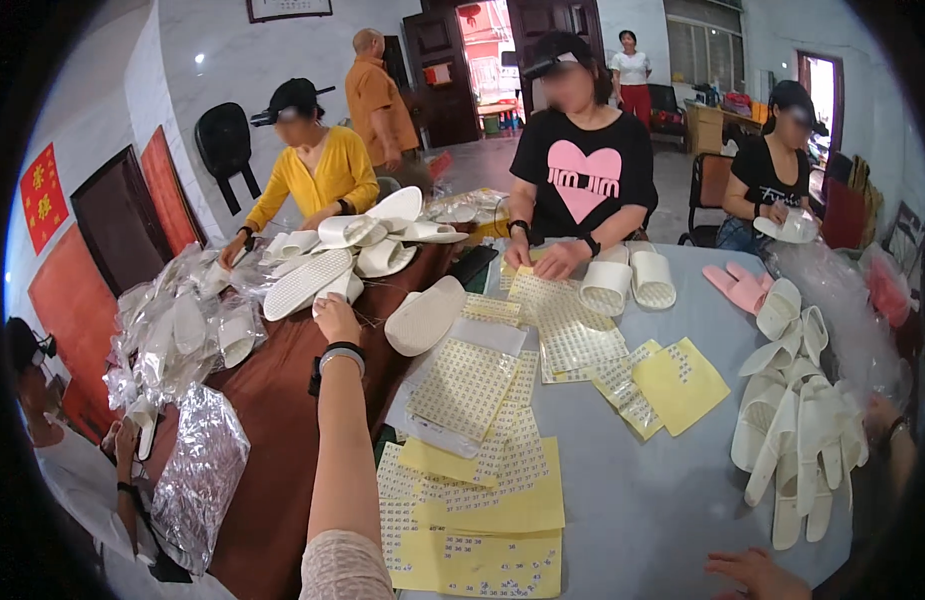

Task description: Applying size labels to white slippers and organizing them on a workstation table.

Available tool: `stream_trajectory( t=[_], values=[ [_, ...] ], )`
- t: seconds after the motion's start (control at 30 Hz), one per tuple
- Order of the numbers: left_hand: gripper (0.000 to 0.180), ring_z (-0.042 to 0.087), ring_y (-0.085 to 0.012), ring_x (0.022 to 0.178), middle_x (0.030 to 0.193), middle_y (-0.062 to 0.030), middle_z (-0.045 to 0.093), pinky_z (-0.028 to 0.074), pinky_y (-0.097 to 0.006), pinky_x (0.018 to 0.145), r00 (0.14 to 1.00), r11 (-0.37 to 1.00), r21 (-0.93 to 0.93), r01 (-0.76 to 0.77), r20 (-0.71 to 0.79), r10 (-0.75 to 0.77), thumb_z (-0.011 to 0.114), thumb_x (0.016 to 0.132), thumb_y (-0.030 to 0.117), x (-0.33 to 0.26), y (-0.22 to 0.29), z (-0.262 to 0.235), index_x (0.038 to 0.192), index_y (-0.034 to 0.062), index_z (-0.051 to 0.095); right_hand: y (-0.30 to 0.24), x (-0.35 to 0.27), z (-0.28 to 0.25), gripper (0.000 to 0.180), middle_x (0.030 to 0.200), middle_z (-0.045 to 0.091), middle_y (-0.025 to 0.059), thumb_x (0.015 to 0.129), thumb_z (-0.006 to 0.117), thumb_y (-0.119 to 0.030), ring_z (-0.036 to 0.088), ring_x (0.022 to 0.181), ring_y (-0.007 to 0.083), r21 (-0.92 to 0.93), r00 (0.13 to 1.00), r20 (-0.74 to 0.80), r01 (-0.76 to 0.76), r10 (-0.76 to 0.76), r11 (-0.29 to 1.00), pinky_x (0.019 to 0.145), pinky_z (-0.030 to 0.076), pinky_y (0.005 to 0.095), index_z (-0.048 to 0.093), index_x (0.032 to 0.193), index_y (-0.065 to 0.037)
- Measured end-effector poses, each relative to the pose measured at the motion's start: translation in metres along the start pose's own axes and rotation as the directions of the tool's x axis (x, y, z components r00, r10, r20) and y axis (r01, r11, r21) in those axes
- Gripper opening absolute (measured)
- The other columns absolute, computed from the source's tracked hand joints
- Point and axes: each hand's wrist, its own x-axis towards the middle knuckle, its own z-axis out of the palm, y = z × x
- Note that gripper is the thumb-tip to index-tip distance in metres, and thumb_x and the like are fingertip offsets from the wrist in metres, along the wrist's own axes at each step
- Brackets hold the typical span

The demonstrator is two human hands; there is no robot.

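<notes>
My left arm stretches forward to a heap of white slippers [307,285] on the brown-covered table. At the heap's near edge, my left hand [337,318] has its fingers closed on one white slipper [349,289], partly hidden under others. My right hand [757,574] is low at the right, over the grey table, fingers apart and holding nothing; the lower edge cuts it off. Between my hands lie overlapping yellow sheets of small printed stickers [482,500]. A single white slipper [425,316] lies sole up to the right of my left hand.
Clear plastic bags with slippers [177,320] cover the far left. A white slipper pair [628,280] stands before a co-worker in black [582,160] handling sticker sheets. More white slippers [797,420] and pink slippers [735,287] lie right. Another co-worker's hand [887,418] is at the right edge.
</notes>
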Motion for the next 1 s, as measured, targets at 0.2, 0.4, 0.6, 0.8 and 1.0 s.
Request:
stream_trajectory(
  t=[0.2, 0.4, 0.6, 0.8, 1.0],
  values=[
    [0.012, 0.067, -0.0212, 0.073, 0.078, -0.0081, 0.066, 0.054, -0.031, 0.063, 0.988, 0.983, -0.109, -0.146, -0.07, 0.139, 0.05, 0.086, 0.011, 0.009, -0.028, -0.013, 0.079, 0.0057, 0.059, 0.016, 0.007, -0.003, 0.046, 0.132, 0.047, 0.0121, 0.083, 0.062, -0.02, 0.046, 0.115, 0.0314, -0.085, 1.0, 0.011, 0.014, -0.013, 0.996, 0.101, 0.028, 0.0433, 0.049, 0.127, -0.009],
    [0.005, 0.067, -0.0199, 0.072, 0.078, -0.008, 0.065, 0.054, -0.031, 0.059, 0.905, 0.918, 0.07, -0.391, -0.155, 0.397, 0.054, 0.084, 0.012, 0.016, -0.08, -0.136, 0.084, 0.0078, 0.056, 0.006, -0.012, 0.004, 0.046, 0.134, 0.046, 0.0104, 0.086, 0.059, -0.037, 0.047, 0.117, 0.0273, -0.083, 0.999, 0.014, 0.05, -0.049, 0.995, 0.102, 0.027, 0.0489, 0.05, 0.125, -0.014],
    [0.009, 0.064, -0.0196, 0.07, 0.077, -0.0043, 0.061, 0.047, -0.033, 0.06, 0.719, 0.813, 0.299, -0.5, -0.38, 0.582, 0.056, 0.079, 0.012, 0.008, -0.1, -0.302, 0.088, 0.0111, 0.053, -0.025, -0.04, 0.024, 0.05, 0.136, 0.038, 0.0133, 0.088, 0.057, -0.037, 0.044, 0.12, 0.0287, -0.27, 0.953, 0.085, 0.303, -0.291, 0.914, 0.101, 0.029, 0.0518, 0.044, 0.13, -0.012],
    [0.029, 0.063, -0.0229, 0.07, 0.077, -0.0091, 0.06, 0.047, -0.036, 0.061, 0.558, 0.734, 0.186, -0.653, -0.537, 0.632, 0.056, 0.08, 0.009, -0.059, -0.117, -0.467, 0.108, 0.0076, 0.051, -0.052, -0.05, 0.075, 0.075, 0.143, 0.023, 0.0239, 0.081, 0.066, -0.035, 0.033, 0.127, 0.0397, -0.209, 0.946, -0.053, 0.302, -0.319, 0.93, 0.103, 0.026, 0.0549, 0.028, 0.138, -0.004],
    [0.031, 0.06, -0.0335, 0.07, 0.078, -0.0149, 0.059, 0.047, -0.042, 0.062, 0.462, 0.453, -0.183, -0.872, -0.614, 0.641, 0.056, 0.081, 0.003, -0.156, -0.14, -0.556, 0.111, 0.0055, 0.049, -0.062, -0.025, 0.142, 0.102, 0.144, 0.014, 0.0302, 0.072, 0.075, -0.038, 0.026, 0.129, 0.0449, -0.167, 0.697, -0.52, 0.484, -0.494, 0.859, 0.103, 0.026, 0.0527, 0.013, 0.141, 0.004]
  ],
)
